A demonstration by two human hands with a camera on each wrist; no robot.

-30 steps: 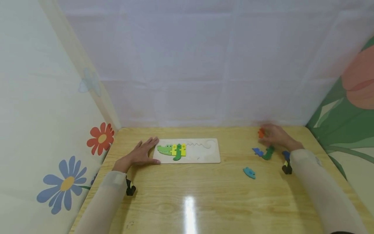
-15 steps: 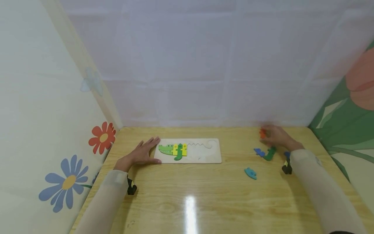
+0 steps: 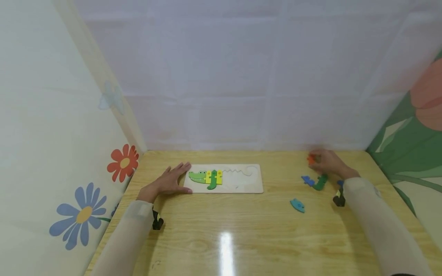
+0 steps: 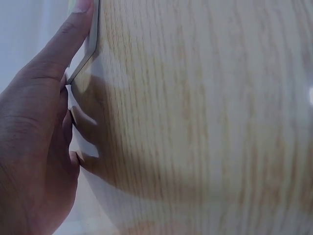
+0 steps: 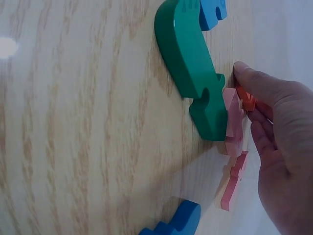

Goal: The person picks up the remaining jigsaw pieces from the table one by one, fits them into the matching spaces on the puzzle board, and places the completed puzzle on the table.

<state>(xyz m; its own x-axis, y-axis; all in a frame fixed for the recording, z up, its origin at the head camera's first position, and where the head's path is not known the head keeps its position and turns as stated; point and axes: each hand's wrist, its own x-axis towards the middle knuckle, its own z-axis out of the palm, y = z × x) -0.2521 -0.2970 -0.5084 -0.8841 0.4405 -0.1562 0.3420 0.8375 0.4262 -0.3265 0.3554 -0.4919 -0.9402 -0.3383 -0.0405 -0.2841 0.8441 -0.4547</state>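
A white wooden puzzle board lies on the table, carrying a green crocodile head joined to yellow and green body pieces. My left hand spreads around its left end, thumb at the front corner and fingers at the back corner. Far to the right, my right hand pinches an orange puzzle piece with thumb and fingers, low over the table. Close beside it are a green puzzle piece with a curved end and a pink piece.
A blue puzzle piece touches the green one in the head view. Nearer me lies a light-blue piece. Another pink piece and a darker blue piece show near the right wrist. A white cloth wall bounds the table's far edge.
The head view has shifted slightly, so everything sits a little further right. Both hands stay nearly where they were, the right one still at the orange piece.
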